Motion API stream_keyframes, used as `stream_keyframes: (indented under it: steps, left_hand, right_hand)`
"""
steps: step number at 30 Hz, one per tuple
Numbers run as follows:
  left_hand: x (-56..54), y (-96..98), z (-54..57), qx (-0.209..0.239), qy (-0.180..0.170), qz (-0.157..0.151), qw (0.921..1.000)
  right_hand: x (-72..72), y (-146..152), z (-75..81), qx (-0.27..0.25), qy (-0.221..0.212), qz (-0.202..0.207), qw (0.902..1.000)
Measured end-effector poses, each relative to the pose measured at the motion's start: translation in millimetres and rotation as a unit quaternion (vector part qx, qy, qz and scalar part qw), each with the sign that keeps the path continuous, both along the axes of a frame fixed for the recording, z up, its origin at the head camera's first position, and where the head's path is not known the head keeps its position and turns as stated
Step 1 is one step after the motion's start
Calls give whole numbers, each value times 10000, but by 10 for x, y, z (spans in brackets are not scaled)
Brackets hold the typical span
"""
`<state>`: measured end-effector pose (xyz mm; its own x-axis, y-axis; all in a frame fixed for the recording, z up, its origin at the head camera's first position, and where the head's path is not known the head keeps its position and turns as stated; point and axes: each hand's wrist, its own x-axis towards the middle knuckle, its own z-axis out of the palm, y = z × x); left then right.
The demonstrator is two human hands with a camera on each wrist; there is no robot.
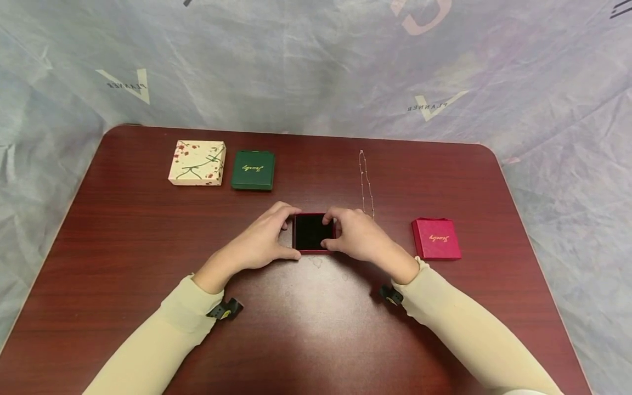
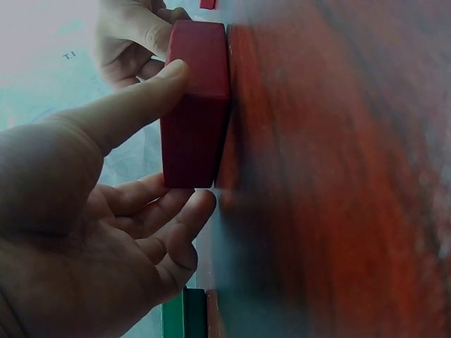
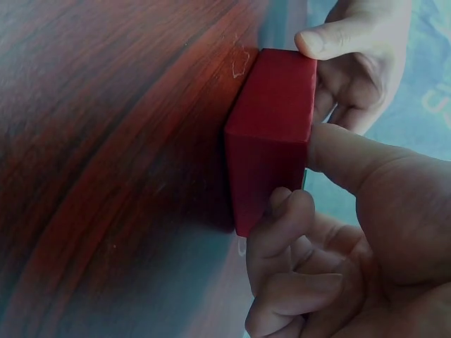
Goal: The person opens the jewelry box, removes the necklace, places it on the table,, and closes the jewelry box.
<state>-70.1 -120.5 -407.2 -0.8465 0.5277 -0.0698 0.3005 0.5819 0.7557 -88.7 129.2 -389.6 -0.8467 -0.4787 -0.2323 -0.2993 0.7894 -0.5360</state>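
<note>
A small open red jewelry box (image 1: 314, 252) lies on the table in front of me, with a black insert (image 1: 309, 233) inside it. My left hand (image 1: 261, 236) grips the left end of this box, thumb on the near side and fingers at the far side. In the left wrist view, the thumb presses the red wall (image 2: 197, 134). Over the right end is my right hand (image 1: 360, 233), thumb and forefinger tips on the black insert near its right edge. Its other fingers (image 3: 282, 232) curl beside the box's end wall; the exact pinch is partly hidden.
Beyond the right hand lies a thin chain necklace (image 1: 362, 181). A red jewelry box lid or box (image 1: 436, 240) with gold lettering sits to the right. Back left are a green jewelry box (image 1: 253, 170) and a floral cream box (image 1: 197, 163). Grey cloth (image 1: 296, 66) hangs behind the table (image 1: 306, 340).
</note>
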Motion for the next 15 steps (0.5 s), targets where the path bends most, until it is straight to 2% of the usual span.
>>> stream_keyframes:
  steps: [15]
  left_hand:
    - [4, 7, 34, -479, 344, -164, 9981]
  right_hand:
    - [23, 22, 24, -8, 10, 95, 10000]
